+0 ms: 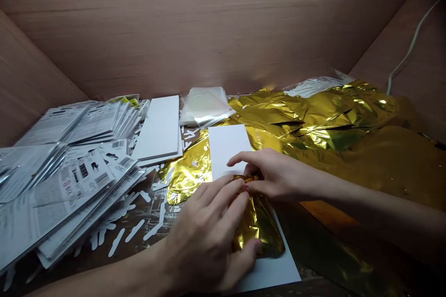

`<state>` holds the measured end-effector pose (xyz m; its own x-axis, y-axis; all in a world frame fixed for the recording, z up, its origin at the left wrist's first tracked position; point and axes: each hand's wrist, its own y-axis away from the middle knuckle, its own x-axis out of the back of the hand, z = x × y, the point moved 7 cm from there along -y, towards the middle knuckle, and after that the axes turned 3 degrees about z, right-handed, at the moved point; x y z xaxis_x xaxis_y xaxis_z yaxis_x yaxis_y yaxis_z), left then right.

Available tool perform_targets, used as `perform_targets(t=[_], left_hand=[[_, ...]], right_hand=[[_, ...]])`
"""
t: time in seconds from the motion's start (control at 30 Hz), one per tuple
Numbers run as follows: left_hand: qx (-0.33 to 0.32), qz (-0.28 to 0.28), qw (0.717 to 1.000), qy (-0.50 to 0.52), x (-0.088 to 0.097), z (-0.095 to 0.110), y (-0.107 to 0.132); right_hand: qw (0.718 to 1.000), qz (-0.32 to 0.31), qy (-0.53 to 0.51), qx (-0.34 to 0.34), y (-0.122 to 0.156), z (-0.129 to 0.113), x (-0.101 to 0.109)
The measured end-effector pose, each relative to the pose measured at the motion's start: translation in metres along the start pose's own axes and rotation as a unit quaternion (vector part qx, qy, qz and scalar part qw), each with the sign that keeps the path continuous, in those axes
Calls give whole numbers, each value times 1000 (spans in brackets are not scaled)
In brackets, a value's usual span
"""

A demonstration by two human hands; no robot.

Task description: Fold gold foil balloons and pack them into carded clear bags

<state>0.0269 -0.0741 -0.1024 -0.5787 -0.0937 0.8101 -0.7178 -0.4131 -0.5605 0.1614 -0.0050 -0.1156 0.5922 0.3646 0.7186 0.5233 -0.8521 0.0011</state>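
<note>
Pinched gold foil (261, 222) in the right hand (268, 174) and steadied it under the wide-spread left hand (209, 222), atop a white card (228, 144) toward the bench's (92, 262) near edge. Appeared partway through folding, with bagged cards (69, 195) heaped at the left edge and further foil pieces (331, 111) unfolded toward the right.

Dim, uneven light, brightest around the white card (228, 146), sharp glints on the gold foil (262, 225), pale sheen on the clear sleeves (209, 104), deep shadow filling the lower right corner, small print on the packages (71, 190) soft and smeared, wide-angle stretch toward the sides
</note>
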Motion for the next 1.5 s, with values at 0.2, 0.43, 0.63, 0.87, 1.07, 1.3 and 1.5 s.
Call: perform_targets(t=[0.2,0.43,0.63,0.87,1.07,1.3,1.5], left_hand=[[-27,-97,995,-29,-20,4,7],[-47,-95,993,-59,-20,6,4],[-58,-60,995,-48,-18,8,8],[-96,6,995,-27,-14,12,7],[-63,-58,996,-5,-20,6,3],[0,-182,983,-18,-38,-3,11],[39,-251,967,-15,-35,-9,7]], right_hand=[[993,70,81,53,-1,1,4],[984,88,148,32,-11,11,19],[968,141,203,-45,-11,32,31],[973,194,96,-85,-13,39,27],[969,222,-20,-105,-15,43,30],[989,105,-27,-102,-15,45,29],[981,193,15,-32,-13,35,38]])
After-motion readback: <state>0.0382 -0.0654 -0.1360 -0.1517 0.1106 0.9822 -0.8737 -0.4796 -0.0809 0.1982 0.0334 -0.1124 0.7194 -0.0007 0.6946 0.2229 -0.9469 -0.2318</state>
